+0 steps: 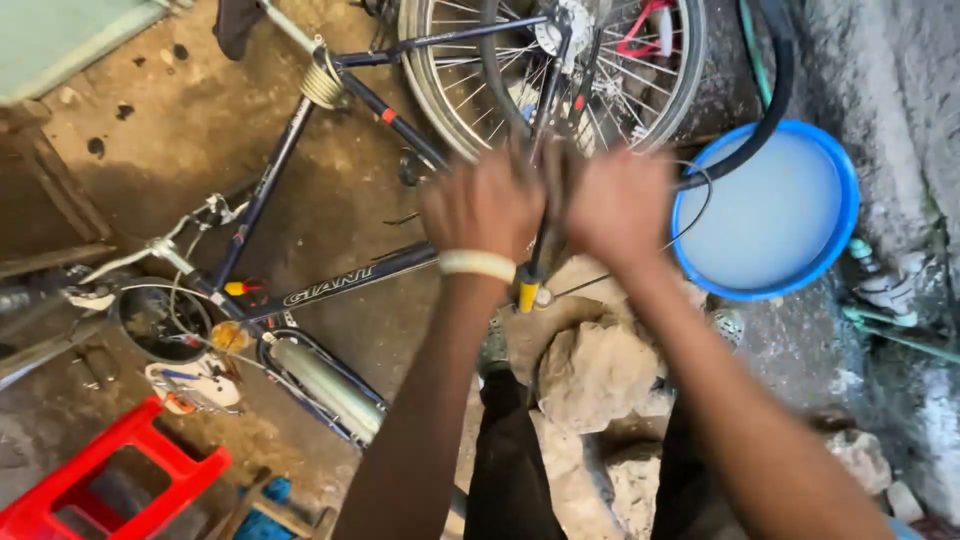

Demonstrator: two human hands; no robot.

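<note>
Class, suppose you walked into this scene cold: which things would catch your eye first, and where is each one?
Two hands meet at the centre, the left hand with a pale wristband and the right hand beside it, blurred, around a dark tool with a yellow tip. Just beyond them lies a bicycle wheel with shiny spokes, the dark frame stretching left. A bright blue basin of cloudy water sits to the right, a red stool at lower left.

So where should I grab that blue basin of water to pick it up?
Take the blue basin by its rim, one hand on each of two opposite sides, coming down from above. It looks full of cloudy water, so a one-sided hold would probably tip it. A black tube hangs over its upper edge; avoid that part.
</note>
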